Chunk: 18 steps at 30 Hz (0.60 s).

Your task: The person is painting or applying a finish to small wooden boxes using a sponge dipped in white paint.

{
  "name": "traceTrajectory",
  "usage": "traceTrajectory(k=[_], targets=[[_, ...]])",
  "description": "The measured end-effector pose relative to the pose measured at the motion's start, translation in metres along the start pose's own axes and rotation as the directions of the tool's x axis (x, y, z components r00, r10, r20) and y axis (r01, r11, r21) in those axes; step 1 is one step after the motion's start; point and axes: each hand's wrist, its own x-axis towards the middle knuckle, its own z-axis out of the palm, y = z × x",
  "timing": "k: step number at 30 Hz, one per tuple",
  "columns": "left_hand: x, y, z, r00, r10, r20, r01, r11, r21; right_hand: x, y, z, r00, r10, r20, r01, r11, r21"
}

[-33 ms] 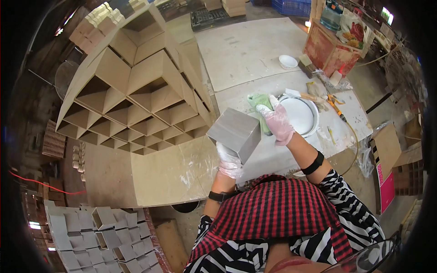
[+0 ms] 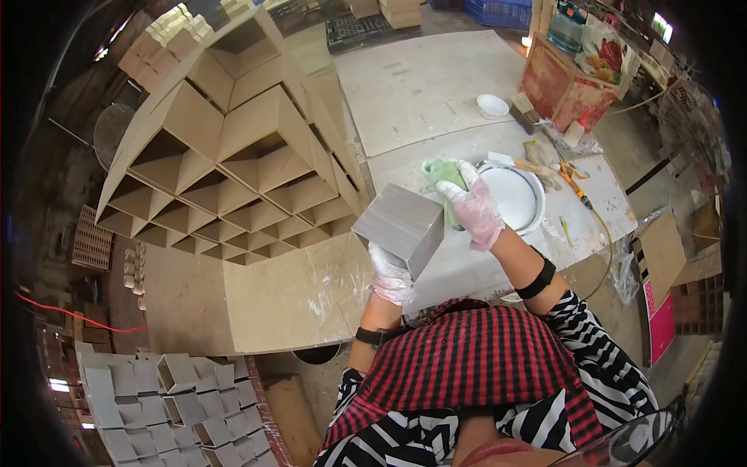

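My gloved left hand (image 2: 391, 276) grips a grey box (image 2: 398, 222) from below, holding it tilted above the table's near side. In my gloved right hand (image 2: 476, 210) is a bunched green cloth (image 2: 445, 174), close against the box's right side; I cannot tell whether they touch. White smears cover both gloves. Just right of that hand stands a round white basin (image 2: 542, 204) of pale liquid. Across its far rim lies a flat brush (image 2: 517, 163) with a wooden handle.
Brown open boxes (image 2: 257, 148) are stacked high at left. Grey boxes (image 2: 187, 401) stand at lower left. A white bowl (image 2: 492, 106), an orange air gun (image 2: 574, 184) with a hose and a red-stained wooden crate (image 2: 564, 86) are at right.
The grey box has tilted very slightly, and my right hand with the green cloth has shifted a little. Everything else stays in place.
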Motion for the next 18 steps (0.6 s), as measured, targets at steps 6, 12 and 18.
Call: traceTrajectory(k=[6,12,18], targets=[[-0.004,0.004,0.012,0.998,0.004,0.064,-0.002,0.999,-0.04,0.009,-0.013,-0.002,0.98,-0.093,0.174,0.18,0.782,-0.596],[-0.005,0.005,0.011,0.995,0.097,0.016,-0.098,0.991,0.092,0.016,-0.04,-0.009,0.938,-0.114,0.328,0.276,0.817,-0.506],[0.0,0.005,0.008,0.991,0.032,0.133,-0.01,0.987,-0.163,0.002,-0.041,0.015,0.893,-0.059,0.445,0.381,0.627,-0.68]])
